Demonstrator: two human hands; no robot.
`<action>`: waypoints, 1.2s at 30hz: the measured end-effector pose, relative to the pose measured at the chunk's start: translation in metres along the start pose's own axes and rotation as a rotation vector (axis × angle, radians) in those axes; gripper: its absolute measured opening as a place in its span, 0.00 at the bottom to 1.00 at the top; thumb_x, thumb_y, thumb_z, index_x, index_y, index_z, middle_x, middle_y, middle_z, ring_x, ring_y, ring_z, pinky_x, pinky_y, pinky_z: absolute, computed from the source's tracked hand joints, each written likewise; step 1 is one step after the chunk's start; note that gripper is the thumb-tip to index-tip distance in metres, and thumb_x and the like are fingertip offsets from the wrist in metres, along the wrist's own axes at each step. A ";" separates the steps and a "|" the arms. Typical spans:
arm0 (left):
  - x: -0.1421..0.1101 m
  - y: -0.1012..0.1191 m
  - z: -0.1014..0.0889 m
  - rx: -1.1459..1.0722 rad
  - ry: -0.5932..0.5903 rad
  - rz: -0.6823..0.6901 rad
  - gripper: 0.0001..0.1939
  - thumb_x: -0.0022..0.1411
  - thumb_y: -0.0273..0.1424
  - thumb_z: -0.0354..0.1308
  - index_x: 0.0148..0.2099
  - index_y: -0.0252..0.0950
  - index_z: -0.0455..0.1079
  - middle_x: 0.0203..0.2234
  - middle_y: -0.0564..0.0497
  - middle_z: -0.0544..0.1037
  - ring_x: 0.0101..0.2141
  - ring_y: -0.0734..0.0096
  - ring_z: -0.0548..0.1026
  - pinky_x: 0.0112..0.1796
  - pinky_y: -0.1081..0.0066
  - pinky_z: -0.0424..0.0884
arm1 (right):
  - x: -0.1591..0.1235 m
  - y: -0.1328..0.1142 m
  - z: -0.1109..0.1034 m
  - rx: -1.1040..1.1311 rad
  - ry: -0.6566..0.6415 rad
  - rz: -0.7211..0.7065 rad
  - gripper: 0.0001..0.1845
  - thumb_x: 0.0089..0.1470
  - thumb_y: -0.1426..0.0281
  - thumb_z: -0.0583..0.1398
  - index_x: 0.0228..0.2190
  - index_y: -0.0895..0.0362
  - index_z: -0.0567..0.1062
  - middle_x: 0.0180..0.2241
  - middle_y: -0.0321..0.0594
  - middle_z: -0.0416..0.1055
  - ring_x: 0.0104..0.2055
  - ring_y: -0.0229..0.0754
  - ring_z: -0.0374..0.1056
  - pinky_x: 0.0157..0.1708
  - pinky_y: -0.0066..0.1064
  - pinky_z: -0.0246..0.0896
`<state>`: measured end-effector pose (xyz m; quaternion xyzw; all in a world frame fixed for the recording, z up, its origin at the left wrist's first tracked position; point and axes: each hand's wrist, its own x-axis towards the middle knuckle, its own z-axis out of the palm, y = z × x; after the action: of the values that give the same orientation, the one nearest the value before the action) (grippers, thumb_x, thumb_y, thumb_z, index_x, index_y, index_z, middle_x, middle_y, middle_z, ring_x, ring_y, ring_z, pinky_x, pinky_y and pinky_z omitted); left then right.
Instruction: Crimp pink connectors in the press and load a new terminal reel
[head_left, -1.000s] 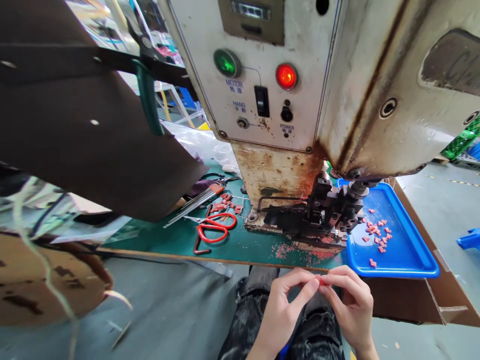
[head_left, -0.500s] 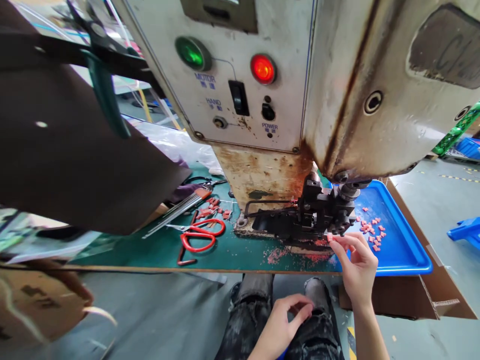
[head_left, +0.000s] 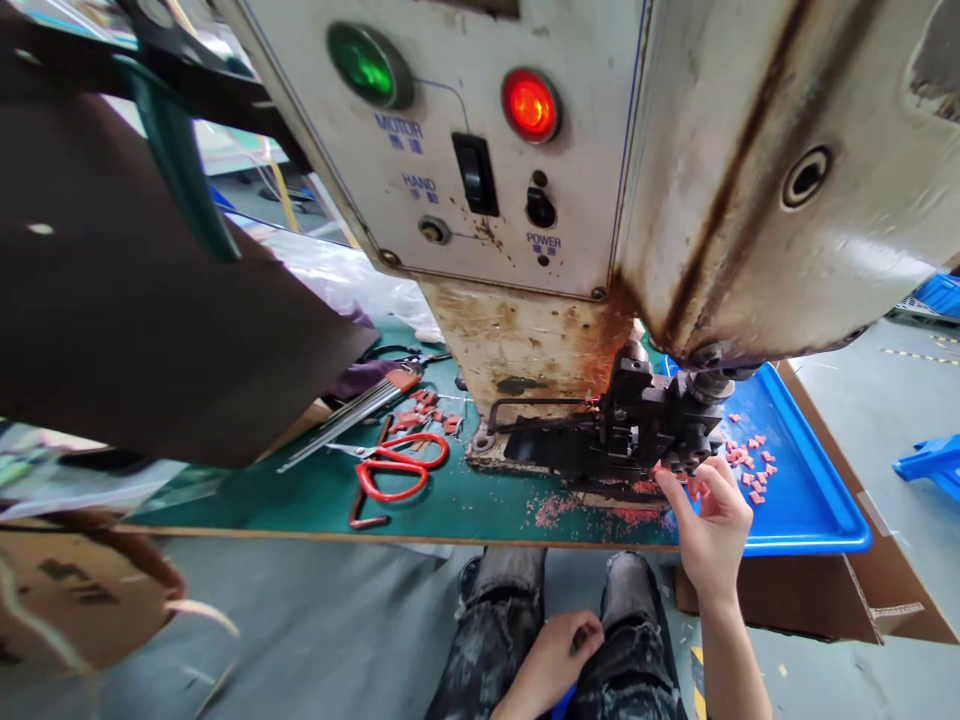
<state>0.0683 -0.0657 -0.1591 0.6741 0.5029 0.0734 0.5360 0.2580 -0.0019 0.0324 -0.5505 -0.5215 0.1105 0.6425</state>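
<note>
My right hand is at the front of the black metal tooling under the machine head. Its thumb and forefinger pinch a small pink piece, mostly hidden by the fingertips and the tooling. Pink crumbs are scattered along the base of the tooling. Over my lap, between the knees, my left hand is loosely closed with curled fingers, and nothing shows in it. To the right of the tooling, several small pink pieces lie in a blue tray.
Red-handled scissors, a hex key, metal rods and more pink pieces lie on the green table. The machine's control panel has a lit red lamp. A cardboard box stands under the tray.
My left hand has drawn down and back towards my lap, its fingers more curled. The pink piece in my right fingers has moved slightly in towards the tooling. The view has shifted a little.
</note>
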 end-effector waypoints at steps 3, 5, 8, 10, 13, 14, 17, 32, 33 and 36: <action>0.000 -0.002 0.001 0.015 -0.005 -0.001 0.13 0.66 0.33 0.55 0.42 0.36 0.80 0.35 0.48 0.85 0.38 0.60 0.80 0.44 0.68 0.71 | -0.002 0.001 0.002 0.002 0.016 -0.019 0.16 0.61 0.66 0.69 0.26 0.55 0.71 0.29 0.32 0.63 0.30 0.37 0.58 0.28 0.29 0.54; 0.000 -0.003 0.002 0.023 -0.009 -0.001 0.12 0.66 0.32 0.54 0.42 0.37 0.80 0.36 0.49 0.85 0.39 0.61 0.80 0.45 0.69 0.71 | -0.004 0.002 0.003 0.003 0.028 -0.026 0.14 0.61 0.67 0.69 0.27 0.55 0.71 0.29 0.32 0.63 0.30 0.37 0.58 0.29 0.29 0.54; -0.001 -0.002 0.001 0.032 -0.013 -0.001 0.12 0.67 0.32 0.54 0.43 0.37 0.80 0.37 0.49 0.85 0.40 0.61 0.80 0.46 0.69 0.70 | -0.005 0.003 0.006 -0.009 0.050 -0.026 0.13 0.61 0.66 0.68 0.28 0.55 0.72 0.30 0.33 0.63 0.30 0.37 0.59 0.29 0.29 0.55; -0.001 -0.001 0.001 0.035 -0.016 -0.004 0.12 0.67 0.32 0.54 0.43 0.37 0.80 0.37 0.49 0.85 0.40 0.61 0.80 0.46 0.69 0.70 | -0.006 0.003 0.008 -0.027 0.058 -0.025 0.14 0.62 0.66 0.67 0.28 0.55 0.70 0.30 0.33 0.62 0.30 0.38 0.58 0.29 0.30 0.55; -0.001 -0.001 0.000 0.034 -0.026 -0.008 0.12 0.67 0.33 0.54 0.42 0.38 0.80 0.38 0.49 0.85 0.40 0.61 0.80 0.46 0.70 0.70 | -0.007 0.002 0.011 -0.043 0.069 -0.039 0.16 0.63 0.67 0.66 0.27 0.54 0.66 0.29 0.32 0.58 0.30 0.37 0.56 0.29 0.29 0.55; -0.001 -0.002 0.000 0.033 -0.029 -0.009 0.12 0.67 0.33 0.54 0.42 0.38 0.80 0.37 0.49 0.85 0.40 0.61 0.80 0.46 0.70 0.70 | -0.007 0.003 0.012 -0.041 0.074 -0.043 0.17 0.63 0.68 0.66 0.27 0.54 0.65 0.29 0.31 0.57 0.30 0.37 0.56 0.29 0.29 0.54; -0.001 -0.003 0.000 0.036 -0.037 -0.013 0.13 0.66 0.35 0.54 0.42 0.39 0.80 0.38 0.49 0.85 0.40 0.61 0.79 0.46 0.69 0.71 | -0.009 0.004 0.014 -0.005 0.096 -0.024 0.16 0.63 0.69 0.66 0.29 0.53 0.64 0.30 0.31 0.56 0.31 0.37 0.55 0.30 0.29 0.55; -0.002 -0.001 0.001 0.053 -0.011 0.002 0.13 0.65 0.32 0.54 0.41 0.38 0.80 0.36 0.49 0.85 0.38 0.61 0.79 0.45 0.68 0.71 | -0.017 0.001 0.010 -0.029 0.192 -0.164 0.04 0.62 0.69 0.68 0.35 0.55 0.81 0.31 0.36 0.68 0.32 0.38 0.65 0.29 0.31 0.62; -0.002 0.001 0.000 0.053 -0.008 0.006 0.12 0.65 0.32 0.54 0.41 0.38 0.80 0.36 0.49 0.85 0.39 0.61 0.79 0.45 0.68 0.71 | -0.020 -0.001 0.006 -0.039 0.200 -0.191 0.01 0.62 0.70 0.69 0.36 0.54 0.82 0.31 0.36 0.68 0.32 0.38 0.66 0.30 0.31 0.63; -0.003 0.007 -0.003 0.044 0.000 0.028 0.13 0.64 0.31 0.53 0.40 0.37 0.80 0.36 0.48 0.85 0.39 0.60 0.80 0.45 0.68 0.72 | -0.028 -0.004 -0.010 -0.073 0.222 -0.231 0.03 0.61 0.72 0.69 0.37 0.52 0.83 0.31 0.36 0.67 0.32 0.39 0.66 0.29 0.32 0.65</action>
<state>0.0691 -0.0656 -0.1509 0.6927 0.4950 0.0698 0.5198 0.2523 -0.0296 0.0216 -0.5186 -0.5106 -0.0444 0.6843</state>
